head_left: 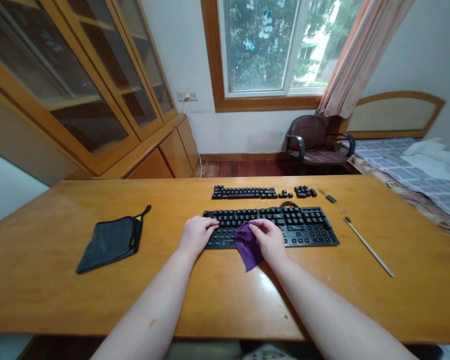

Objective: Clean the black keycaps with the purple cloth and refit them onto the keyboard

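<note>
A black keyboard (311, 231) lies on the wooden desk, with keycaps on its upper rows and bare switches along the lower rows. At its left end my left hand (198, 234) grips the frame, fingers bent over the top and pressed together. My right hand (270, 241) pinches a purple cloth (249, 250) between thumb and fingers. The cloth lies over the middle of the lower rows and hangs past the front edge. Behind the keyboard, removed keycaps (245, 193) stand in rows, with smaller groups (303, 192) to their right.
A folded dark grey cloth (108, 244) lies on the desk (165, 195) at left. To the right are a thin brush (371, 249) and a small wire tool with a dark handle (330, 199). Beyond the desk stand a cabinet (135, 135), an office chair (311, 140) and a bed (408, 165).
</note>
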The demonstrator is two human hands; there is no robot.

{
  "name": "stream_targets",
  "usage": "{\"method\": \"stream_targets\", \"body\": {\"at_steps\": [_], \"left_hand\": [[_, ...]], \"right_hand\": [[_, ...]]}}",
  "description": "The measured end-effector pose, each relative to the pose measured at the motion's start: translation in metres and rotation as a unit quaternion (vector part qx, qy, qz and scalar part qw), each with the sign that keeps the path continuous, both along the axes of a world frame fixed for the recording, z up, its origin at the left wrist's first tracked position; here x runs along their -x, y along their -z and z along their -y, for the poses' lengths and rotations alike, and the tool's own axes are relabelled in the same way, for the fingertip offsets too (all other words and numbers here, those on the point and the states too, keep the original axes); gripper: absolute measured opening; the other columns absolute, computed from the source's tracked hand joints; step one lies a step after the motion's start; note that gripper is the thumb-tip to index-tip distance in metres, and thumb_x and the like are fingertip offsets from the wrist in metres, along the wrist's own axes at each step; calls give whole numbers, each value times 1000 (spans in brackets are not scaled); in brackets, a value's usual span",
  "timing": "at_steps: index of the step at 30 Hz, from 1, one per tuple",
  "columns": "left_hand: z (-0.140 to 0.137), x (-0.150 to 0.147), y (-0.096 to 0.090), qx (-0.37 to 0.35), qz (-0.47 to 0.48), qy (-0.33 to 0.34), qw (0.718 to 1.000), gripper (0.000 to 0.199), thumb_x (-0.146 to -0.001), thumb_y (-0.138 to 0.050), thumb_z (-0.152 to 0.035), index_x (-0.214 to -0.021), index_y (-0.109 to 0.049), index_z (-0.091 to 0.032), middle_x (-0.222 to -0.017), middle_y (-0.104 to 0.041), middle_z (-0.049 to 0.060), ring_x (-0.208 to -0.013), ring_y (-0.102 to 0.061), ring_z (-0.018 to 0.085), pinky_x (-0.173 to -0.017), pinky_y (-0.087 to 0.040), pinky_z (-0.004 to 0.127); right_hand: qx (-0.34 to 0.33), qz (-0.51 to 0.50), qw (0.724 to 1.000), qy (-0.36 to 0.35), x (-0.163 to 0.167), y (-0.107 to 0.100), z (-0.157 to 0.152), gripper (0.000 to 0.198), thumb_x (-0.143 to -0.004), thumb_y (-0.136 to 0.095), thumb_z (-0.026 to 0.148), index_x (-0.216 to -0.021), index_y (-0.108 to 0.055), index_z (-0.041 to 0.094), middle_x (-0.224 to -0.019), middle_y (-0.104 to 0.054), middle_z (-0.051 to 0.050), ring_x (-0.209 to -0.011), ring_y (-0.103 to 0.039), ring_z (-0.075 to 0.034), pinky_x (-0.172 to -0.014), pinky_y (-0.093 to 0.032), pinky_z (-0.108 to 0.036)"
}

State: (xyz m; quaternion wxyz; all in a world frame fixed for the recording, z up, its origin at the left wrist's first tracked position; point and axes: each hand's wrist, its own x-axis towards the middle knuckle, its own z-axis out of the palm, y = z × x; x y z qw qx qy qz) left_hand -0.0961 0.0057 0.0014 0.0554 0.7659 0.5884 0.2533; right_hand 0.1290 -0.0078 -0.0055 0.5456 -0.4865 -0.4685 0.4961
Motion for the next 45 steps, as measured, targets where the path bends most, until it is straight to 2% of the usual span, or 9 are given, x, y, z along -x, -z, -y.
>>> {"method": "stream_targets", "body": {"at_steps": [8,19,25,32,36,39,42,45], "left_hand": [[-5,6,4,7,25,40,999,15,-79,-57,-29,-86,-71,-27,-92,-72,1,-87,-65,21,-81,-47,35],[-4,5,3,2,-3,27,1000,16,-80,-57,-30,-82,-72,-26,-91,-72,1,-86,-63,20,-81,-46,34],[1,-2,-6,-10,-13,-12,1000,20,-81,-53,-36,-77,-70,-26,-105,-66,3,-99,-57,23,-89,-42,39],[2,-5,-7,45,-35,-47,997,23,-79,-53,-40,-77,-70,-25,-124,-58,7,-119,-46,29,-98,-35,48],[8,-7,-9,5,-36,-28,999,21,-79,-53,-37,-77,-71,-26,-119,-61,6,-119,-45,30,-104,-25,53],[9,-8,-16,-30,-9,-25,999,23,-81,-51,-35,-74,-71,-25,-110,-65,5,-109,-53,26,-103,-28,49],[-6,-4,-24,-29,47,-37,998,26,-82,-48,-37,-80,-70,-23,-101,-68,4,-99,-59,22,-95,-40,38],[-43,4,-29,13,61,-56,996,30,-83,-46,-41,-86,-69,-21,-97,-69,5,-95,-61,21,-89,-44,31]], "right_hand": [[0,7,1000,-2,0,-1,1,17,-71,-65,33,-80,-67,19,-73,-67,-3,-61,-58,-16,-55,-43,-27],[-1,1,1000,-3,0,3,0,19,-70,-66,34,-81,-66,18,-74,-68,-3,-61,-58,-15,-54,-42,-26],[5,4,1000,-3,-1,2,0,19,-70,-66,33,-81,-66,18,-75,-68,-3,-60,-57,-15,-53,-42,-26],[4,6,1000,-2,0,2,0,19,-70,-66,34,-80,-66,18,-73,-67,-2,-58,-56,-15,-52,-41,-25],[4,2,1000,-5,0,2,0,19,-70,-66,34,-81,-67,18,-73,-68,-2,-59,-57,-15,-53,-42,-26],[6,-2,1000,-7,0,3,0,19,-71,-66,34,-81,-67,18,-74,-68,-3,-62,-58,-16,-55,-43,-26],[9,-6,1000,-6,0,4,-1,20,-71,-66,35,-81,-67,18,-74,-68,-3,-63,-59,-16,-58,-45,-27],[7,-2,1000,-3,0,6,-1,19,-70,-66,34,-80,-67,18,-73,-67,-3,-62,-58,-16,-58,-44,-27]]}}
